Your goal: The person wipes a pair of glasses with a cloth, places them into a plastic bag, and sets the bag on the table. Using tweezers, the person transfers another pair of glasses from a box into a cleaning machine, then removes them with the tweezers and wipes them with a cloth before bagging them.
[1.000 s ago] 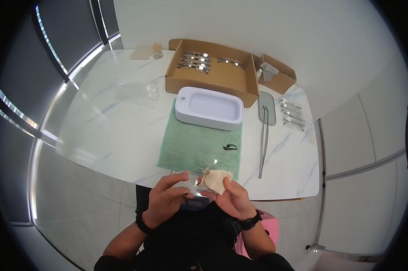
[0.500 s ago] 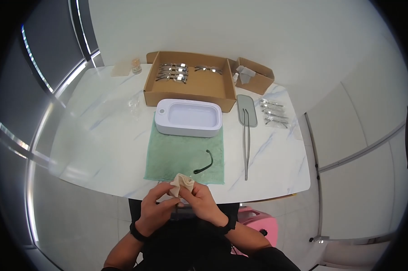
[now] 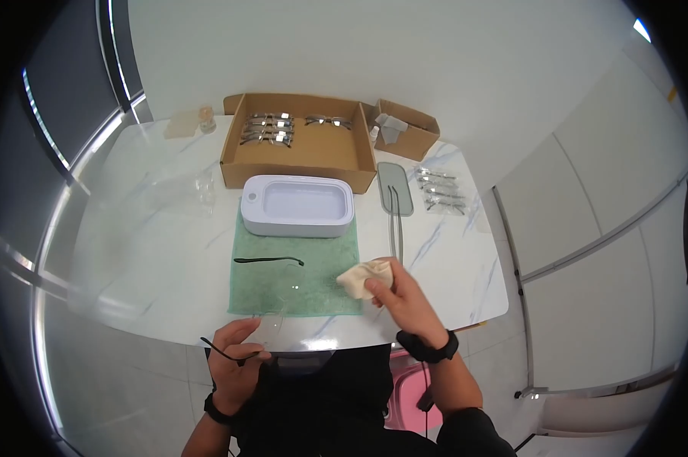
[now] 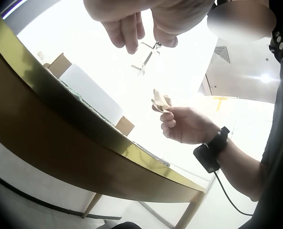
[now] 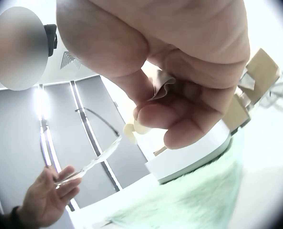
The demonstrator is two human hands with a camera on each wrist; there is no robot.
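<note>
The basin (image 3: 298, 228) is sitting on the towel's (image 3: 325, 295) far part, a cardboard tray (image 3: 325, 146) standing behind. Right, tweezers (image 3: 393, 228) are lying partly on a lid (image 3: 393, 174). Nearer, the held glasses (image 3: 272, 325) are hovering left of the cloth (image 3: 357, 282).

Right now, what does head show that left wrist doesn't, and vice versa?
Only head: the boxed glasses, seen inside the box, and the bagged glasses at the right of the table.

Only left wrist: a ceiling vent and the table legs.

Both: the left hand pinching the held glasses, and the right hand gripping the cloth. The table edge shows in both too.
</note>
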